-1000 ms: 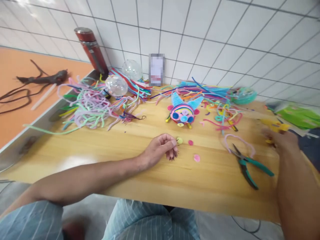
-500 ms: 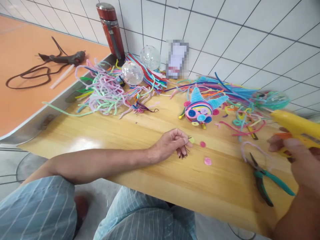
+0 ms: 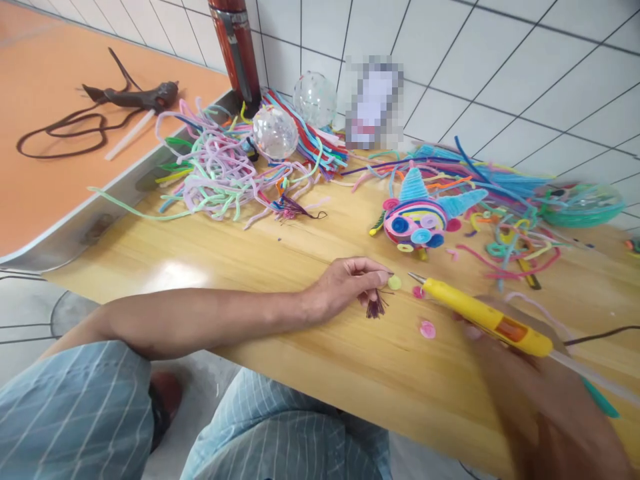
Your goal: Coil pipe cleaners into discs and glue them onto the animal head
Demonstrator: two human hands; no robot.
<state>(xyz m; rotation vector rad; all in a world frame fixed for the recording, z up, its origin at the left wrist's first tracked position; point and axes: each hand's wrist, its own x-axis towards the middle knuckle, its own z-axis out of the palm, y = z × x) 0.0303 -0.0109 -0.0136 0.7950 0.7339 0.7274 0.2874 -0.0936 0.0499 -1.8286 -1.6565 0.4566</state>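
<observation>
My left hand (image 3: 337,288) rests on the wooden tabletop with thumb and fingers pinched on a dark purple tassel (image 3: 376,307); its threads hang below the fingers. At the fingertips is a small yellow-green coiled disc (image 3: 395,283). My right hand (image 3: 520,380), blurred, is wrapped round a yellow glue gun (image 3: 480,313) with a clear glue stick out of its back. The gun's metal tip points left at the yellow-green disc, a short gap away. Under and beside the nozzle lies a red disc (image 3: 417,293), and nearer me a pink disc (image 3: 427,329).
Behind stands a colourful pipe-cleaner figure (image 3: 415,223) with blue cones. Tangled pipe cleaners (image 3: 215,173), clear balls (image 3: 275,132), a phone (image 3: 374,100) and a red flask (image 3: 235,53) line the back. A black glue gun (image 3: 145,98) lies left. Teal plier handles (image 3: 600,398) show beside my right arm.
My right hand has brought the yellow glue gun left and down, its tip now near the yellow-green disc. The pliers are now mostly covered. My left hand keeps its pinch; the view has shifted slightly.
</observation>
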